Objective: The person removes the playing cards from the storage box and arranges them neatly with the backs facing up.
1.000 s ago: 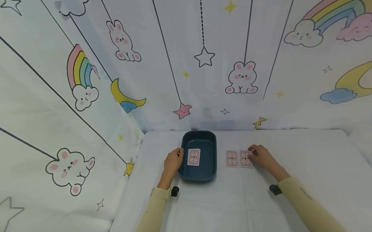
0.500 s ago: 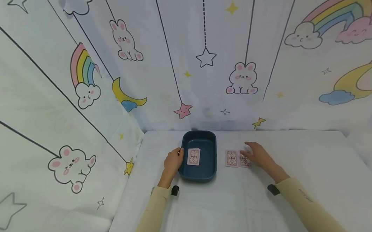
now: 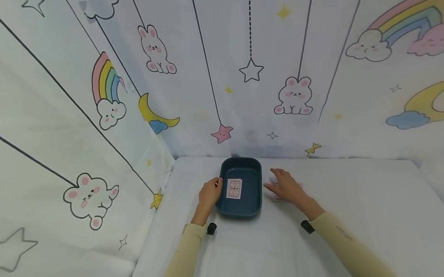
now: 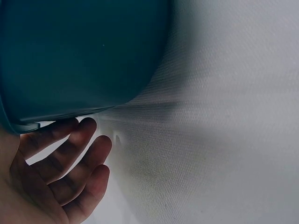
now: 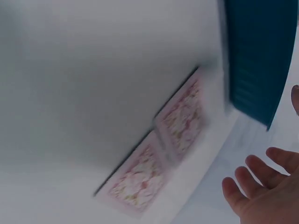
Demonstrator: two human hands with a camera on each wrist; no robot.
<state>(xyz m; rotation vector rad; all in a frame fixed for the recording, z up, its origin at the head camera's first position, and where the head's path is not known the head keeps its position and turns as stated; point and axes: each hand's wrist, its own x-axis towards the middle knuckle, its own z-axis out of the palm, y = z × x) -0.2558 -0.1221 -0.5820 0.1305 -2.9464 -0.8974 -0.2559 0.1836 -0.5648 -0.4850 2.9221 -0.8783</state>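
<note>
My left hand (image 3: 209, 193) grips the left rim of a dark blue tray (image 3: 251, 194). In the left wrist view its fingers (image 4: 88, 163) curl below the tray's outer side, with the thumb up at the rim. A pink patterned playing card (image 3: 234, 188), back side up, lies inside the tray, with a second edge showing at its corner. My right hand (image 3: 287, 188) hovers, fingers spread and holding nothing, just right of the tray. Beneath it, mostly hidden in the head view, two card piles lie side by side: a nearer playing card (image 5: 138, 182) and a farther playing card (image 5: 183, 119).
A white cloth covers the table (image 3: 253, 253). Behind and to the left rise cloth walls (image 3: 199, 70) printed with rabbits, stars, moons and rainbows. A dark wrist camera (image 3: 307, 227) sits under the right wrist, and another camera (image 3: 211, 228) is at the left.
My right hand has let go of the right-hand card, opened, and moved left over the two cards toward the tray. The left hand stays at the tray's rim. The head view has shifted slightly.
</note>
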